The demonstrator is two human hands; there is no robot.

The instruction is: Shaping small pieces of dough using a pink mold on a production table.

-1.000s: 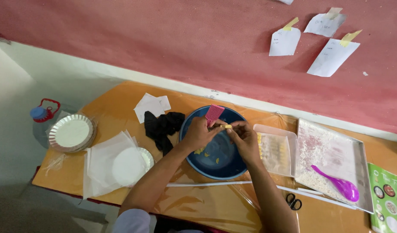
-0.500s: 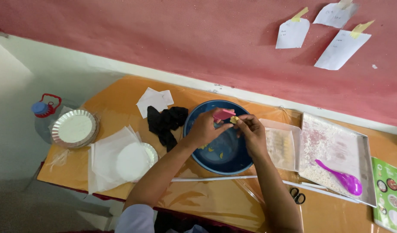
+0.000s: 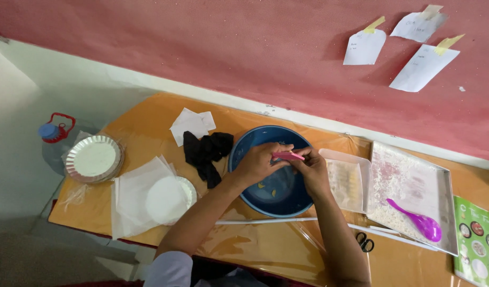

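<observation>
Hands meet over the blue bowl [image 3: 271,191] at frame centre, so scraps drop inside: left hand [image 3: 258,162] and right hand [image 3: 311,170] both pinch closed on a small pink piece [image 3: 288,155]. Half a second ago the piece lay nearer the bowl's upper rim, and the view has since shifted.

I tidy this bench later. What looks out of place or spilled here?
A black cloth lies crumpled beside the blue bowl. White crumbs are scattered over the metal tray under the purple spoon. Scissors sit near the table's front edge.
</observation>
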